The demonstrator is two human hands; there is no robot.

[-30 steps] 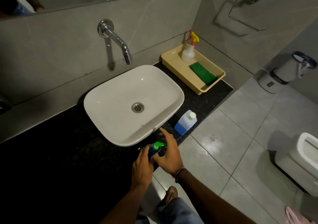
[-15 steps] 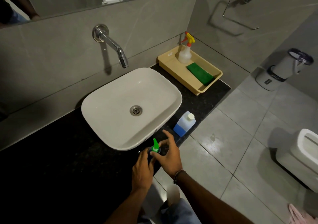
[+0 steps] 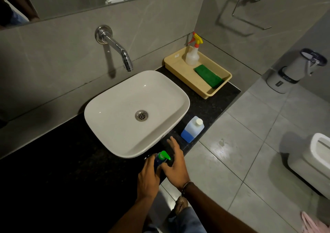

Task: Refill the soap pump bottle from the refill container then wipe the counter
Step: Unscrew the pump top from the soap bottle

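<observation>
- Head view, single camera: worn on the person's head, above the counter's [image 3: 53, 170] front edge.
- Facing: forward and steeply down, toward the basin [image 3: 135, 113] and wall tap [image 3: 116, 46].
- Range: near; forearms enter from the bottom edge.
- Wide angle: the floor [image 3: 250, 143] fills the right side.

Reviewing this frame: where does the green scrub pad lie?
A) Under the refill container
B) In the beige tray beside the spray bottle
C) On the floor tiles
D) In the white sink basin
B: the green scrub pad lies inside the beige tray, just in front of the spray bottle that stands in the same tray.
</observation>
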